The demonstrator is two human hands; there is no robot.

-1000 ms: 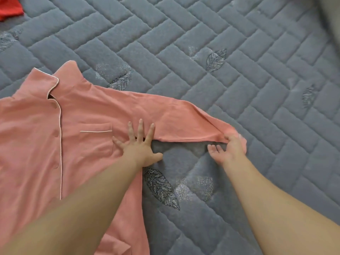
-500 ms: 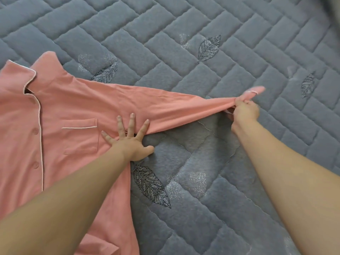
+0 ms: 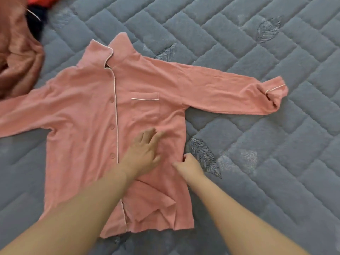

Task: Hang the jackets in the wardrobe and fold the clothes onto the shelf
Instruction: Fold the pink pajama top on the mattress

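Count: one pink button-front shirt (image 3: 88, 111) with white piping and one chest pocket (image 3: 145, 105), four buttons visible on the placket; one brownish-pink garment (image 3: 18, 57) bunched at upper left, with one red item (image 3: 42, 0) and one dark item (image 3: 35, 24) beside it. No readable writing or labels. Shirt lies face up, both sleeves spread, on a grey quilted mattress (image 3: 257, 162) with leaf motifs. Left hand (image 3: 143, 153) rests flat on shirt front below the pocket, fingers extended and blurred. Right hand (image 3: 189, 165) sits at shirt's right side edge, fingers curled, pinching the fabric there.
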